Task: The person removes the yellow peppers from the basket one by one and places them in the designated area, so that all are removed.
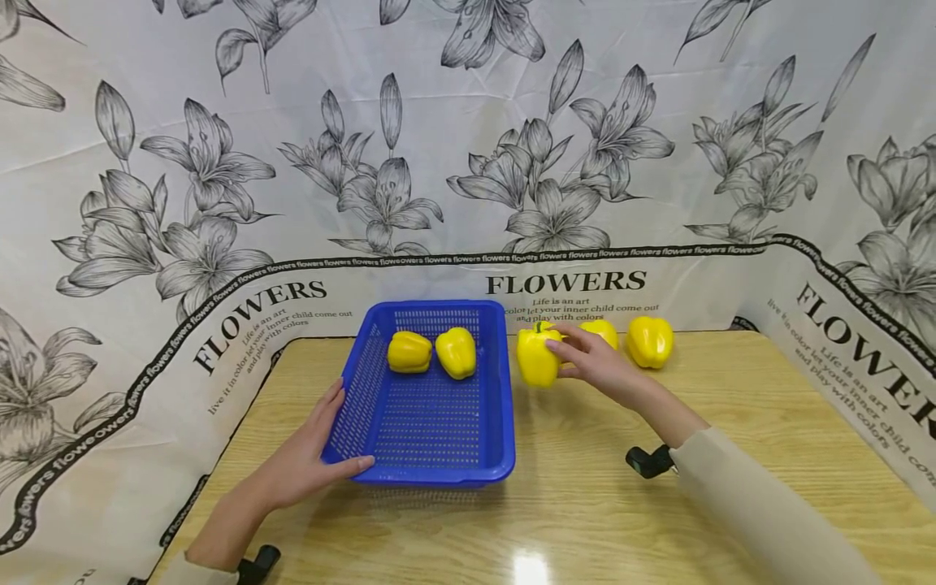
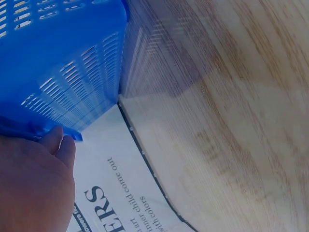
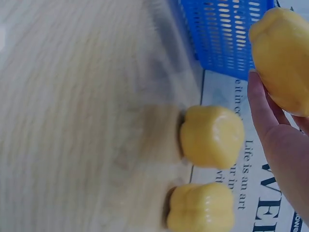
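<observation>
My left hand (image 1: 303, 459) grips the near left corner of a blue plastic basket (image 1: 507, 406), thumb over the front rim and fingers along the left side. Inside the basket lie two yellow bell peppers (image 1: 409, 353), side by side toward the back. Just right of the basket, my right hand (image 1: 603, 366) pinches another yellow bell pepper (image 1: 537, 363), its green stem upward. In the right wrist view this held pepper (image 3: 285, 63) is above the table, overlapping the basket wall (image 3: 222, 38). Two more yellow bell peppers (image 1: 649, 341) sit on the table behind and right of that hand.
The wood-grain table (image 1: 585, 520) ends at a white flower-print cloth (image 1: 409, 284) that rises at the back and both sides. Dark wrist mounts show at the right sleeve (image 1: 760, 504) and below the left wrist.
</observation>
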`<state>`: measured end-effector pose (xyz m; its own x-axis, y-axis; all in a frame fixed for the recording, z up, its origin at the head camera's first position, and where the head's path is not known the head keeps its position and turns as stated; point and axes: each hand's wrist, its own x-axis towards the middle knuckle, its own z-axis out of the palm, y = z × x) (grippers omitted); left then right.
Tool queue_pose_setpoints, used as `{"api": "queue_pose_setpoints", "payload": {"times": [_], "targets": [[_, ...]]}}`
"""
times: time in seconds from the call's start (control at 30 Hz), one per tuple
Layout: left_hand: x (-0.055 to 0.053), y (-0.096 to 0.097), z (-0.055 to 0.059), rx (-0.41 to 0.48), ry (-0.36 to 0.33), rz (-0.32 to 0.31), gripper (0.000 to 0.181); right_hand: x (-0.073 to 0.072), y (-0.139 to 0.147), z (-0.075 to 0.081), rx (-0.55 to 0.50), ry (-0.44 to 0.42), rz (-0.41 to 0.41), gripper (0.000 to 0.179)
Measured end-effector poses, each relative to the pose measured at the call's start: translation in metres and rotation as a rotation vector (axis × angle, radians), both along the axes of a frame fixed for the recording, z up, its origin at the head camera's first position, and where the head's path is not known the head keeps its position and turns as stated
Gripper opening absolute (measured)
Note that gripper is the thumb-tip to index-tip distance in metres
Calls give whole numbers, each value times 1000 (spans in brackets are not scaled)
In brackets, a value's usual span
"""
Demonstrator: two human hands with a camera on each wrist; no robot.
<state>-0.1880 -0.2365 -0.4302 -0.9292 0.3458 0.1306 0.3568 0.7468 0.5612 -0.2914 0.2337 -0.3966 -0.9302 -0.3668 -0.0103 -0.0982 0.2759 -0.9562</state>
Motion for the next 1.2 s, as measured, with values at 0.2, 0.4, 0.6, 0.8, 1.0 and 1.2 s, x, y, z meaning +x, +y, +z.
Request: {"api": "queue_pose_setpoints", "payload": {"times": [0.2,0.4,0.6,0.8,1.0,1.2], "targets": [[0,0,0,-5,-6,1,113,4,12,-17,20,-23,8,70],[1,0,1,-5,-12,3,112,9,15,-32,55,-57,4,70],[1,0,2,-1,-1,-2,112,15,18,-40,82,-71,0,70],[0,0,2,13,-7,-3,112,18,23,-42,138,-50,38,60],[1,0,2,17,-9,-4,112,21,27,-44,191,-40,71,50],[1,0,2,14,-2,-4,112,22,28,-44,176,-51,85,49]]}}
